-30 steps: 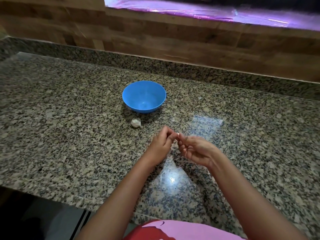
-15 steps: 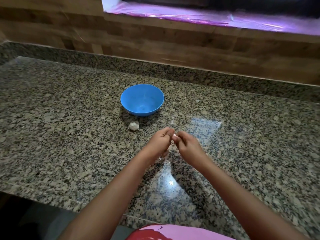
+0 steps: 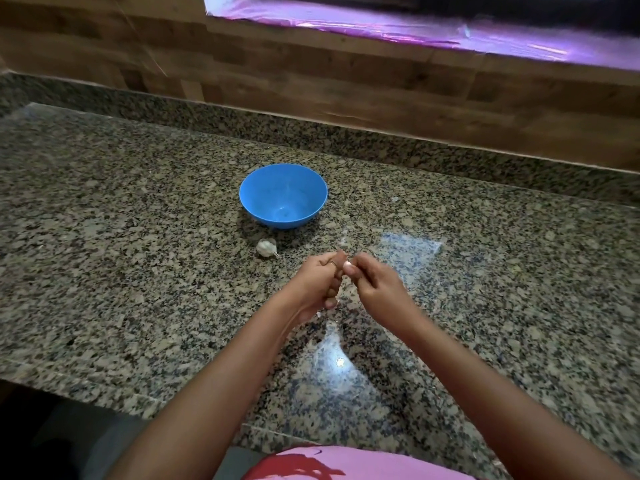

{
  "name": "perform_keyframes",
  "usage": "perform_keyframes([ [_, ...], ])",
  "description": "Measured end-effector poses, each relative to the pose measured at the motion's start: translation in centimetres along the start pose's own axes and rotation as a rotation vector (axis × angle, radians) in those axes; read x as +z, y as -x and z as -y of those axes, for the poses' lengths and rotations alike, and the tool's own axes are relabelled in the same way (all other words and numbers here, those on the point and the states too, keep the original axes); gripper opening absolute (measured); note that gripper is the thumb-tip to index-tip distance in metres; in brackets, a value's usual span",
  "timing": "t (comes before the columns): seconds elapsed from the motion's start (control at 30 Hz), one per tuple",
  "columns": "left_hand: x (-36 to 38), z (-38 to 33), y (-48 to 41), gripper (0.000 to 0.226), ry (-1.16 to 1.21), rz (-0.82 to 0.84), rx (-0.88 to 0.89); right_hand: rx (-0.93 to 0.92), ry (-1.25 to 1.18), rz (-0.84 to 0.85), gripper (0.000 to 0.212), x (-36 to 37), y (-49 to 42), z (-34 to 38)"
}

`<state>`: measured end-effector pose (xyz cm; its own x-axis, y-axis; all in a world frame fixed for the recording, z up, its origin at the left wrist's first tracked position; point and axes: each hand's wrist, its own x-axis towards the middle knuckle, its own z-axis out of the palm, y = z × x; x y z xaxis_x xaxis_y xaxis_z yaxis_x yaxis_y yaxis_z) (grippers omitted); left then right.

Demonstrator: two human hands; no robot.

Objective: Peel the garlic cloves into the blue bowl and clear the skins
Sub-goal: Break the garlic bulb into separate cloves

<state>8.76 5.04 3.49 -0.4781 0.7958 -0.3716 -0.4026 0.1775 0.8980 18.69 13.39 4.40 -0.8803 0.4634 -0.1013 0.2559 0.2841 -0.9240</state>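
**Q:** Where is the garlic clove located?

**A:** The garlic clove [image 3: 346, 264] is held above the granite countertop [image 3: 138, 271], between the two hands. Only a small white part of it is exposed.

**Q:** How are the fingers set?

**A:** The clove is pinched from the left by the thumb and forefinger of the left hand [image 3: 320, 284]. The remaining fingers of that hand are curled toward the palm. The clove is pinched from the right by the fingertips of the right hand [image 3: 375, 289], whose other fingers are folded under. It cannot be told whether skin or flesh is gripped.

**Q:** Where is the blue bowl positioned?

**A:** The blue bowl [image 3: 277, 221] is set upright on the countertop, farther away than the hands and slightly to the left of them, well apart from both.

**Q:** What else is recorded?

**A:** A garlic bulb [image 3: 266, 247] is laid just beside the near side of the bowl, left of the hands. A pale scrap [image 3: 343, 241] is seen on the counter just beyond the fingertips. A wooden wall panel [image 3: 311, 81] is fitted behind the counter. A pink garment [image 3: 346, 462] is visible at the near edge.
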Motion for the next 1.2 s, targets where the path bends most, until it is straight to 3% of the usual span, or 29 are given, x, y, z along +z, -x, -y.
perform_keyframes([
  [0.07,0.2,0.4,0.0,0.026,-0.078,-0.038,0.052,0.101,-0.218,-0.002,0.018,0.1,-0.1,-0.3],
  [0.13,0.2,0.7,0.0,0.023,-0.27,-0.079,0.161,0.276,-0.661,0.048,0.021,0.4,-0.2,-0.2],
  [0.2,0.1,0.9,0.0,0.021,-0.351,-0.082,0.23,0.357,-0.855,0.087,0.024,0.5,-0.3,-0.2],
  [0.27,0.0,0.8,0.0,0.025,-0.32,-0.099,0.229,0.305,-0.743,0.083,0.024,0.5,-0.2,-0.3],
  [0.4,-0.1,0.1,-0.1,0.029,-0.117,-0.024,0.035,-0.037,0.025,-0.024,0.021,0.0,0.1,-0.6],
  [0.47,-0.4,0.1,-0.1,0.032,-0.046,0.048,-0.062,-0.134,0.26,-0.048,0.019,-0.2,0.0,-1.1],
  [0.5,-0.5,0.2,-0.2,0.032,-0.053,0.067,-0.089,-0.115,0.252,-0.051,0.019,-0.1,0.0,-1.4],
  [0.63,-0.4,0.5,-0.7,0.027,-0.537,-0.007,0.05,0.325,-0.598,0.055,0.023,0.0,-0.3,-1.8],
  [0.67,-0.4,0.6,-0.8,0.026,-0.624,-0.021,0.117,0.373,-0.685,0.088,0.024,-0.3,-0.5,-1.8],
  [0.9,-0.9,1.1,-0.3,0.018,-0.965,0.054,0.449,0.556,-0.732,0.229,0.029,-2.1,-0.4,-1.0],
  [1.07,-1.1,2.0,0.6,0.012,-0.962,0.079,0.508,0.572,-0.794,0.258,0.027,-1.8,-0.2,-0.9],
  [1.2,-0.9,2.1,0.1,0.022,-0.789,-0.019,0.452,0.485,-0.811,0.217,0.024,-1.2,-0.2,-1.0],
])
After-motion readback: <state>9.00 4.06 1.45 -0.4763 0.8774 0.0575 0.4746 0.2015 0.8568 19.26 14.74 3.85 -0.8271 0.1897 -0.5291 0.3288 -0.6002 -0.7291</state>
